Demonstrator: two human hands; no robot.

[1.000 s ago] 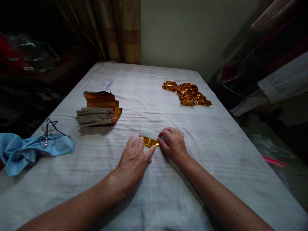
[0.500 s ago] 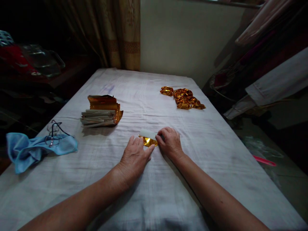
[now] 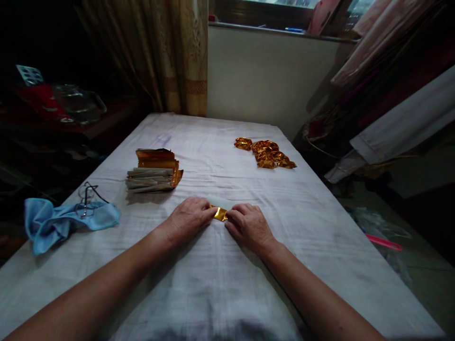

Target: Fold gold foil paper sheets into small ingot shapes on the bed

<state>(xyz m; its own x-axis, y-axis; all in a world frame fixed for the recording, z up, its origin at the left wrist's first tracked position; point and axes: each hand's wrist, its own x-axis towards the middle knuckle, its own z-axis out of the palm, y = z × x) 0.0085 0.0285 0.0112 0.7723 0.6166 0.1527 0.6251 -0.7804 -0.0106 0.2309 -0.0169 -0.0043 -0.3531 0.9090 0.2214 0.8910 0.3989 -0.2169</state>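
Observation:
A small sheet of gold foil paper (image 3: 220,214), folded to a narrow strip with a pale edge behind it, lies on the white cloth in front of me. My left hand (image 3: 190,216) is closed on its left end, thumb along the near side. At the right end, my right hand (image 3: 250,224) pinches the foil between thumb and fingers. Both hands rest low on the cloth, and the fingers cover the ends of the strip. Farther off to the left stands a stack of gold foil paper (image 3: 156,173), its sheets bent over. Several folded gold foil pieces (image 3: 266,152) lie in a heap at the far right.
A light blue cloth (image 3: 67,220) with eyeglasses (image 3: 85,208) on it lies at the left edge of the white-covered table (image 3: 199,284). Beyond that side, a glass jug (image 3: 80,104) stands on a dark surface. Clothes hang at the right; a pink handle (image 3: 384,242) shows below.
The foil's pale strip behind the gold has narrowed. My left hand has shifted from lying spread on the foil to gripping its left end. The view has tilted up slightly.

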